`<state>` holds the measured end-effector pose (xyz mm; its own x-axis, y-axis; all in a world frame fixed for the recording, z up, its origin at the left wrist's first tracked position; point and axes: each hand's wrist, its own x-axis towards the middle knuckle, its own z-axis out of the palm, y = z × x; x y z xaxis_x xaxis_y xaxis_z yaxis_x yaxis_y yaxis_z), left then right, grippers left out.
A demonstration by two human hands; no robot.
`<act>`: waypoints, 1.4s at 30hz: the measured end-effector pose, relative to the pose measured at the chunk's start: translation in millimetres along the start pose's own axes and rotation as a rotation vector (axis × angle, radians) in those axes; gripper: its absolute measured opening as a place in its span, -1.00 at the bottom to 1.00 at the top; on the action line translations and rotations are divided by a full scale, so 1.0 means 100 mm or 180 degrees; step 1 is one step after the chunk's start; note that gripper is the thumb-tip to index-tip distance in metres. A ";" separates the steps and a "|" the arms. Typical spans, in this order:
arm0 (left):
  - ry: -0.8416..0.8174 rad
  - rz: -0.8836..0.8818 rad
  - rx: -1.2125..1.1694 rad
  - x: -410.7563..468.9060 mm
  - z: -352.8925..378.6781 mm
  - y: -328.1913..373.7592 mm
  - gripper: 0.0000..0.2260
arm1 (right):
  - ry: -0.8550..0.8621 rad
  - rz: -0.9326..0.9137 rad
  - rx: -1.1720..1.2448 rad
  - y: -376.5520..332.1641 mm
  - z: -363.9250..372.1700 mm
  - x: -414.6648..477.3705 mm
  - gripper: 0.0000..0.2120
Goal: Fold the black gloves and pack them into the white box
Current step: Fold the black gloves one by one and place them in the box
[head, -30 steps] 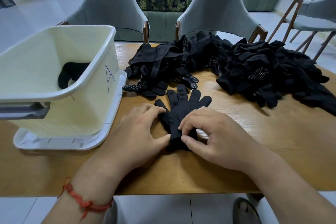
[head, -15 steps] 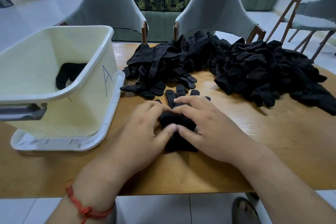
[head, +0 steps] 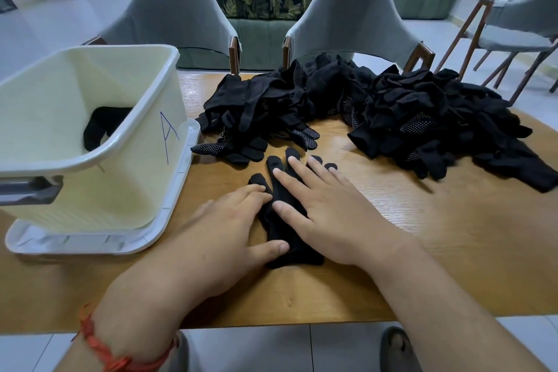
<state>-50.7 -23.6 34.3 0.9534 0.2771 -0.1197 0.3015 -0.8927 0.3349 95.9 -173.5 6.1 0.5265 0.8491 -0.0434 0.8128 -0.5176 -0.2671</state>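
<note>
A black knit glove (head: 279, 235) lies flat near the front edge of the wooden tabletop (head: 422, 235). The right hand (head: 326, 205) presses it with straight, spread fingers. The left hand (head: 223, 226) rests flat, its thumb touching the cuff. The white plastic box (head: 136, 175) at the left edge holds a folded black glove (head: 102, 124). A pile of black gloves (head: 392, 118) lies along the far edge.

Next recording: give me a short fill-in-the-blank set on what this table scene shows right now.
The white plastic box bears the blue handwritten letter ____. The red string bracelet sits on the ____ wrist. The black fabric glove under the right hand points its fingertips ____ from the person.
Missing words: A; left; away.
</note>
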 end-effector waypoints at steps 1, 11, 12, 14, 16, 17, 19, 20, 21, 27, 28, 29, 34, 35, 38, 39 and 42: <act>-0.0018 -0.0003 -0.0021 0.00 -0.01 0.00 -0.28 | 0.0003 0.0034 0.0005 0.00 0.00 0.01 -0.35; -0.0099 0.0024 -0.0027 -0.01 -0.06 0.02 -0.28 | 0.0048 -0.0040 0.0052 0.01 0.00 0.07 -0.37; -0.0085 0.0038 -0.0014 -0.01 -0.06 0.02 -0.28 | -0.0004 -0.0046 0.0067 0.01 0.01 0.07 -0.37; -0.0032 0.0102 -0.0013 -0.02 -0.03 -0.01 -0.29 | -0.0019 -0.0048 0.0089 0.02 0.02 0.07 -0.36; 0.0129 0.0217 -0.0194 -0.02 0.00 -0.06 -0.38 | 0.0109 -0.0084 0.0170 0.02 0.02 0.05 -0.38; 0.0319 0.0282 -0.0409 -0.01 0.02 -0.09 -0.47 | 0.0222 -0.0127 0.0261 0.02 0.01 0.04 -0.40; 0.0844 0.0342 -0.0902 0.02 0.05 -0.13 -0.72 | 0.0482 -0.0233 0.0566 0.04 -0.03 0.00 -0.46; 0.1069 0.0328 -0.0996 0.02 0.04 -0.15 -0.79 | 0.0621 -0.0294 0.0763 0.05 -0.06 -0.04 -0.52; 0.1229 0.0328 -0.1016 0.02 0.02 -0.15 -0.80 | 0.0754 -0.0379 0.0975 0.07 -0.10 -0.09 -0.62; 0.1205 0.0814 -0.1002 -0.02 0.02 -0.13 -0.70 | 0.0314 -0.0911 0.1191 0.14 -0.29 -0.45 -0.85; 0.1110 0.0875 -0.0951 -0.01 0.04 -0.13 -0.68 | 0.0228 -0.0956 0.1071 0.14 -0.28 -0.47 -0.83; 0.1008 0.0918 -0.0915 -0.01 0.05 -0.13 -0.66 | 0.0203 -0.1006 0.0969 0.15 -0.26 -0.49 -0.82; 0.0569 0.1010 -0.0670 0.01 0.08 -0.16 -0.58 | 0.0461 -0.1221 0.0470 0.12 -0.19 -0.48 -0.88; 0.0544 0.1015 -0.0641 0.01 0.08 -0.17 -0.58 | 0.0540 -0.1256 0.0350 0.10 -0.18 -0.47 -0.89; 0.0480 0.1047 -0.0677 0.00 0.08 -0.18 -0.56 | 0.0725 -0.1234 0.0424 0.04 -0.15 -0.45 -0.90; 0.0452 0.1078 -0.0704 -0.01 0.08 -0.18 -0.55 | 0.0743 -0.1184 0.0605 0.03 -0.14 -0.45 -0.90; 0.0397 0.1121 -0.0795 -0.03 0.07 -0.19 -0.55 | 0.0719 -0.1026 0.1222 0.05 -0.15 -0.45 -0.88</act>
<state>-59.3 -9.8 21.4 0.9883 0.0261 0.1504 -0.0621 -0.8314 0.5522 80.4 -215.9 20.9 0.3407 0.8926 0.2952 0.8147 -0.1236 -0.5666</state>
